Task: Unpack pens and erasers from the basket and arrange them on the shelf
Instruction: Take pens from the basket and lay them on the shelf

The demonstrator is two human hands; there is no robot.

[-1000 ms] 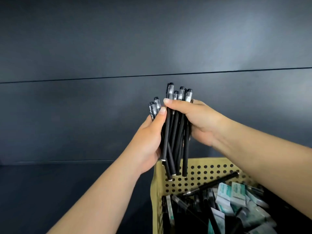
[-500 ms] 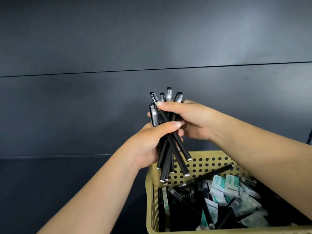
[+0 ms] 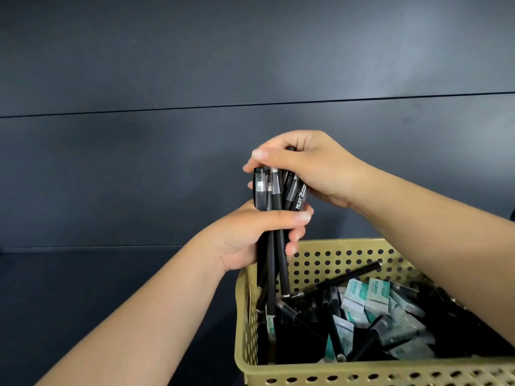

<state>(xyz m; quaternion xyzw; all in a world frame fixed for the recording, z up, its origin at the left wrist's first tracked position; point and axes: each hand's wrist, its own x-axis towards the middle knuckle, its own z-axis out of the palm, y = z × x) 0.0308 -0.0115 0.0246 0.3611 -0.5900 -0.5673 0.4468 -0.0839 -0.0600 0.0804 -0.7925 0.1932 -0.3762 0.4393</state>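
A bundle of black pens (image 3: 274, 218) stands nearly upright above the near-left corner of the yellow perforated basket (image 3: 362, 374), its lower ends reaching down past the basket's rim on that side. The left hand (image 3: 250, 238) is wrapped around the middle of the bundle, thumb across the front and fingers curled behind. The right hand (image 3: 309, 168) sits directly above it, fingers curled over the capped tops of the same pens, thumb lying along the front. One cap shows white lettering. Inside the basket lie more loose black pens (image 3: 337, 281), one slanting across toward the far wall, and a heap of erasers (image 3: 373, 298) in white and green wrappers toward the right side. The basket rests on a dark shelf (image 3: 83, 288), with a dark panelled wall (image 3: 167, 65) behind it
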